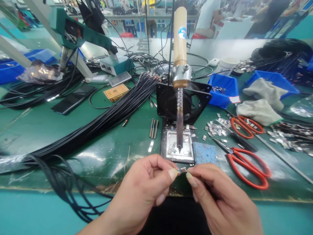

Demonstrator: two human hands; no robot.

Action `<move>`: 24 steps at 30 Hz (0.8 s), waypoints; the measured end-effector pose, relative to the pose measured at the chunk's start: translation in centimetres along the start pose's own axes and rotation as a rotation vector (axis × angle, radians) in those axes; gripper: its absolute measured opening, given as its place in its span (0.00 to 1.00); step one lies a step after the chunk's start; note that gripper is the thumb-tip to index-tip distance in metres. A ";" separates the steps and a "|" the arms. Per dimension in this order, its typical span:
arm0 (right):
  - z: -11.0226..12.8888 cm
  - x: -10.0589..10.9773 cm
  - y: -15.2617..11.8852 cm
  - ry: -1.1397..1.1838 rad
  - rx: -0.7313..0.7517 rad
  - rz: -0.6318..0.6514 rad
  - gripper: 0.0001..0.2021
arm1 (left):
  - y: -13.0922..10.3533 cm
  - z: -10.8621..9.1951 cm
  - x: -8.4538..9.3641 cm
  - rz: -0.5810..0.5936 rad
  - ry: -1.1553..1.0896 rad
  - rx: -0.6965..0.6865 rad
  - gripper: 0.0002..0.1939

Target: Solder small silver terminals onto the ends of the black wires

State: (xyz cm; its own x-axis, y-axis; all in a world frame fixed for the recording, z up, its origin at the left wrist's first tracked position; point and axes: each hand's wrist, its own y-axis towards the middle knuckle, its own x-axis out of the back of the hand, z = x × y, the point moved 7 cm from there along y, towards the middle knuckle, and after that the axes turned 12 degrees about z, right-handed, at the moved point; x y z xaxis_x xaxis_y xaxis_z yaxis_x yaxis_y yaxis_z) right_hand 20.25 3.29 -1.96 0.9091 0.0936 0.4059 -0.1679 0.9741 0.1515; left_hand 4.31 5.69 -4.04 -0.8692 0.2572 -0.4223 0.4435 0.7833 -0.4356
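Between my two hands, near the table's front edge, is a small silvery metal connector (183,170). Thumb and forefinger of my left hand (149,182) pinch its left end, where a bit of copper colour shows. My right hand (220,192) is closed at the other end, its fingertips on the connector's right side; what else lies inside its fingers is hidden. Just beyond the hands, a soldering iron (180,120) with a wooden handle hangs tip down in a clamp. Under its tip sits a metal tray (168,145) with small metal pieces, beside a blue sponge (204,153).
Red-handled scissors (249,168) and loose metal shells (217,129) lie right. A black fan (162,101) stands behind the iron. A bundle of black cables (102,125) crosses the left side. Blue bins (222,88) and gloves (259,111) are at the back right.
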 end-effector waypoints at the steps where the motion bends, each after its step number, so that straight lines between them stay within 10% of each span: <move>1: 0.1 0.0 0.0 -0.016 0.023 0.010 0.04 | 0.0 0.0 0.0 0.000 -0.001 0.001 0.11; 11: 0.5 0.5 0.0 0.043 0.153 -0.042 0.07 | 0.1 0.2 0.1 -0.005 -0.007 -0.005 0.10; 24: 1.3 -1.0 0.5 0.030 0.183 0.295 0.06 | 0.0 0.0 0.0 -0.028 0.010 -0.035 0.10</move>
State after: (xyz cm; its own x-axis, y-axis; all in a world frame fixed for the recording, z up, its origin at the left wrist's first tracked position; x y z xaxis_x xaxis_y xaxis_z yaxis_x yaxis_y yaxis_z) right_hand 18.79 3.40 -1.09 0.8214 0.3746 0.4302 -0.4887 0.8511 0.1919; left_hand 4.34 5.67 -4.02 -0.8836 0.2403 -0.4018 0.4109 0.8094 -0.4195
